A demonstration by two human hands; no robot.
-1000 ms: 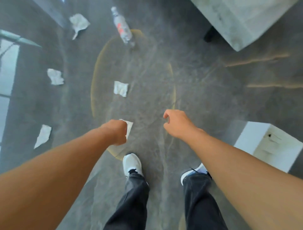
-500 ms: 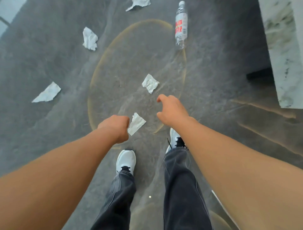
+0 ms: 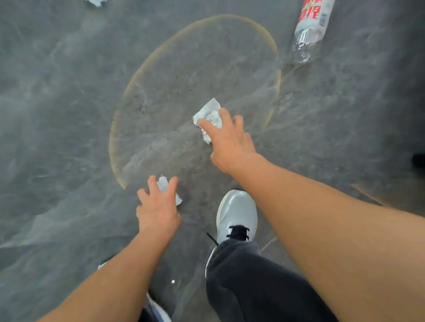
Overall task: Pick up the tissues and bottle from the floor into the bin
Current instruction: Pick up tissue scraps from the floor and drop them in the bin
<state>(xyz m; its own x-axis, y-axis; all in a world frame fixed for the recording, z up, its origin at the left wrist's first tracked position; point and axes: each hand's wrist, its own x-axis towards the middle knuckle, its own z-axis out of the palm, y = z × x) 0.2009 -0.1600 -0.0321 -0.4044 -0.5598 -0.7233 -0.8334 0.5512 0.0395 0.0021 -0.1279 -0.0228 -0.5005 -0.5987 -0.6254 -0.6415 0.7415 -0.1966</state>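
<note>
On the grey stone floor, my left hand [image 3: 158, 206] is spread over a small white tissue [image 3: 162, 183], which shows between the fingers and at the hand's right side. Further ahead, my right hand [image 3: 230, 142] rests its outstretched fingers on a crumpled white tissue [image 3: 208, 112]; that thumb is hidden. Both tissues still lie on the floor. A clear plastic bottle [image 3: 308, 32] with a red-and-white label lies at the top right, well beyond my right hand. The edge of another tissue [image 3: 94, 2] peeks in at the top left. No bin is in view.
My right foot in a white shoe [image 3: 236, 213] stands just right of my left hand, with a dark trouser leg [image 3: 253, 282] below it. A thin golden ring [image 3: 142, 75] is set into the floor around the tissues. Something dark [image 3: 418, 161] sits at the right edge.
The view has dropped close to the floor. Both hands have opened from loose fists and come down, the left onto the near tissue, the right onto the crumpled one.
</note>
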